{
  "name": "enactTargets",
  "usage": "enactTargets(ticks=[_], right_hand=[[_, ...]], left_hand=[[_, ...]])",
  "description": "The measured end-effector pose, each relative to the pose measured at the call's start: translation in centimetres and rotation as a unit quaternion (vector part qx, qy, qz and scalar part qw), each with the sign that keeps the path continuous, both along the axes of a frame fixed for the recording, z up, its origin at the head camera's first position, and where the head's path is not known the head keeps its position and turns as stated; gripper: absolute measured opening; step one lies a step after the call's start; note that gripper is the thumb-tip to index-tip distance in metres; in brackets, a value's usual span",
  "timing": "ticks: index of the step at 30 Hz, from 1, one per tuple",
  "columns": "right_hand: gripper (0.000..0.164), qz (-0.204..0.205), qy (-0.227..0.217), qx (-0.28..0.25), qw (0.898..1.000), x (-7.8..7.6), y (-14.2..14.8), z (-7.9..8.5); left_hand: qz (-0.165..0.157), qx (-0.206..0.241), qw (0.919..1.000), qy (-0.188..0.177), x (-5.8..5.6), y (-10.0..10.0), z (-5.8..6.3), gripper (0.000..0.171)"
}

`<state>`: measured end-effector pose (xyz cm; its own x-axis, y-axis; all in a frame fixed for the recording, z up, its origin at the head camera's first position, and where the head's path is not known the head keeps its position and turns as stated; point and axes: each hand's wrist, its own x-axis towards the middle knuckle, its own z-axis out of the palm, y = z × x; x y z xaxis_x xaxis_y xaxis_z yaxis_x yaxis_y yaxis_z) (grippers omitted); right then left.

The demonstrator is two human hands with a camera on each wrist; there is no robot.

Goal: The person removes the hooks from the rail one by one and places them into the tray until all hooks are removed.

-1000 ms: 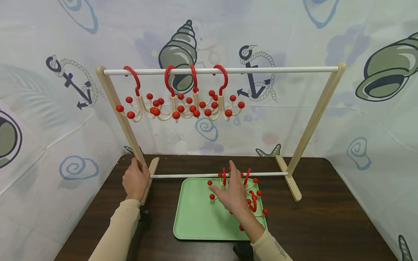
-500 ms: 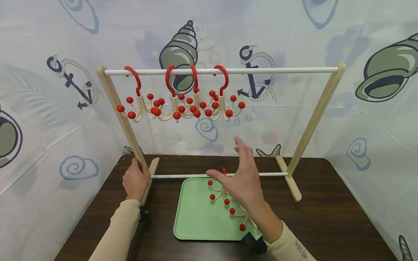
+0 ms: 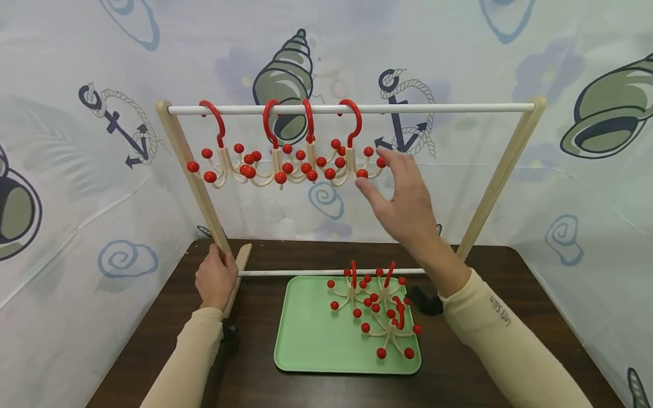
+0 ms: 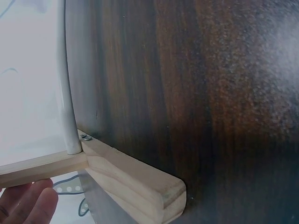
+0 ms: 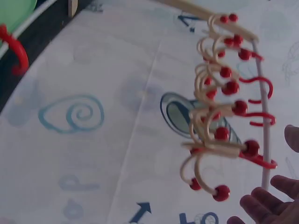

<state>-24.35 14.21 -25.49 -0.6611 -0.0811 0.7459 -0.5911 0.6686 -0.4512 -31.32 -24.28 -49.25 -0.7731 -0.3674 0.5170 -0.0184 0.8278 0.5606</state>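
Observation:
Several pale hangers with red hooks and red-balled arms hang from the white top rod (image 3: 444, 107) of a wooden stand. My right hand (image 3: 408, 204) is raised at the rightmost hanging hanger (image 3: 350, 161), thumb and fingers spread apart, overlapping its red balls in the head view. In the right wrist view, the fingers of this hand (image 5: 268, 205) appear below the row, near the rod. My left hand (image 3: 216, 280) grips the stand's left post (image 3: 201, 192) low down. Its fingertips (image 4: 44, 205) show against that post in the left wrist view.
A green tray (image 3: 311, 340) lies on the dark wooden table (image 3: 500, 340), with three more hangers (image 3: 391, 334) on its right side. The lower white rod (image 3: 275, 273) runs behind the tray. A patterned cloth (image 3: 586, 215) forms the backdrop.
My right hand has risen from over the tray to the hanging row, uncovering the hangers on the tray. The left hand keeps its hold on the post.

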Motion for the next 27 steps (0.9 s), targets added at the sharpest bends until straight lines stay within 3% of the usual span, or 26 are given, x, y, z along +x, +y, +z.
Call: enactTargets(ticks=[5, 10, 17, 27], right_hand=[[0.057, -0.008, -0.056, 0.03, 0.998, -2.6, 0.5, 3.0], [0.053, 0.008, -0.146, 0.045, 0.988, -5.0, 0.5, 4.5], [0.052, 0.029, -0.249, 0.026, 0.968, -6.8, -0.2, 4.4], [0.048, 0.066, -0.277, 0.035, 0.958, -7.6, -0.4, 4.2]], left_hand=[[0.001, -0.001, 1.0, -0.005, -0.1, 0.2, 0.1, 0.022], [0.002, -0.001, 1.0, -0.004, -0.1, 0.2, 0.3, 0.021], [0.005, 0.001, 0.9999, -0.011, 0.1, 0.1, 0.1, 0.02], [0.006, 0.001, 1.0, -0.006, 0.1, 0.2, 0.2, 0.02]])
